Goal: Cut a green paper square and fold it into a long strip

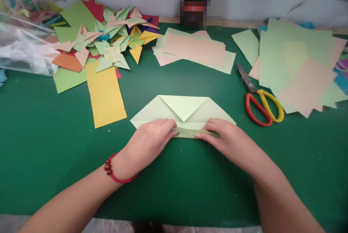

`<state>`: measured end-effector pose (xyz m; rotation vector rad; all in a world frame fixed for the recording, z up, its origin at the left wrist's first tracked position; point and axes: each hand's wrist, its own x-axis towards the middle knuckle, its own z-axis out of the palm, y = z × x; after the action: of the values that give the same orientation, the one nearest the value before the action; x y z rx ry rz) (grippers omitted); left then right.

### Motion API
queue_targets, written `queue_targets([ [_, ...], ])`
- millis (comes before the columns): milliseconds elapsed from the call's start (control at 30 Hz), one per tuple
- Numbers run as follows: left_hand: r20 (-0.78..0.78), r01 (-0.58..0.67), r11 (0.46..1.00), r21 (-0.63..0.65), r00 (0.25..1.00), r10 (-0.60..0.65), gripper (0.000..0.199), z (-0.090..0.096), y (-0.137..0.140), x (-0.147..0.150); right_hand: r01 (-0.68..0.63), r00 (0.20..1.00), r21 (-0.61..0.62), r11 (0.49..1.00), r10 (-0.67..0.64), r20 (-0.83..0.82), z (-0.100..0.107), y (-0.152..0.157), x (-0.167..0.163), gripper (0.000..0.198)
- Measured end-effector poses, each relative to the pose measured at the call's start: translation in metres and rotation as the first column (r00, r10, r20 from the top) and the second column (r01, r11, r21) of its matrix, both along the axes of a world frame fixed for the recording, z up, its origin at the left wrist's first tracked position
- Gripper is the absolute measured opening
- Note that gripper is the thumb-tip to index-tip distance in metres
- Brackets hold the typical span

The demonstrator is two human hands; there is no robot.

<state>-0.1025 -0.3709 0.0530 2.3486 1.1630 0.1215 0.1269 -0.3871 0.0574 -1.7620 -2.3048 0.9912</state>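
A pale green sheet of paper (165, 113) lies on the green table in front of me, folded so that a triangular flap points down from its far edge. Its near edge is lifted and turned up. My left hand (152, 138) pinches that near edge left of the middle, thumb below and fingers on top. At the right part of the same edge, my right hand (225, 137) grips the paper in the same way, thumb pointing inward. A narrow strip of the turned-up edge shows between the two thumbs. A red beaded bracelet (119, 178) circles my left wrist.
Scissors (254, 88) with red and yellow handles lie right of the sheet. Stacked pale paper (274, 51) is beyond them. Pink and green strips (193, 48) lie behind. A yellow paper (106, 95) and folded paper pieces (116, 41) sit left, beside a plastic bag (24, 48).
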Motion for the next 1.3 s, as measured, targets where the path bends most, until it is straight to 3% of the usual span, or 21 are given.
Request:
queue_targets([
  [233, -0.062, 0.007, 0.994, 0.113, 0.998, 0.000, 0.022, 0.001, -0.003, 0.005, 0.031, 0.999, -0.039, 0.999, -0.032, -0.018, -0.002, 0.003, 0.004, 0.033],
  [400, -0.043, -0.011, 0.997, 0.081, 0.999, 0.015, 0.021, -0.001, -0.002, 0.004, -0.030, 0.992, -0.103, 0.994, 0.017, -0.124, -0.004, 0.006, 0.014, 0.024],
  [567, -0.045, -0.020, 0.995, 0.102, 0.999, 0.025, 0.020, -0.002, -0.001, 0.005, 0.022, 0.985, -0.167, 0.986, -0.051, -0.168, -0.003, 0.007, 0.013, 0.025],
  [900, -0.069, -0.021, 0.996, 0.091, 0.997, 0.028, 0.020, -0.003, -0.002, 0.007, 0.048, 0.993, -0.115, 0.992, -0.060, -0.102, -0.006, 0.007, 0.006, 0.040],
  [1067, -0.025, 0.016, 0.999, 0.033, 1.000, -0.015, 0.015, -0.002, 0.000, 0.002, 0.023, 0.989, -0.152, 0.988, -0.044, -0.139, -0.003, 0.006, 0.008, 0.027],
  [1300, -0.035, 0.086, 0.996, -0.001, 0.996, -0.086, 0.007, 0.001, 0.002, -0.001, -0.048, 0.994, -0.075, 0.996, 0.040, -0.103, -0.004, 0.004, 0.010, 0.012],
])
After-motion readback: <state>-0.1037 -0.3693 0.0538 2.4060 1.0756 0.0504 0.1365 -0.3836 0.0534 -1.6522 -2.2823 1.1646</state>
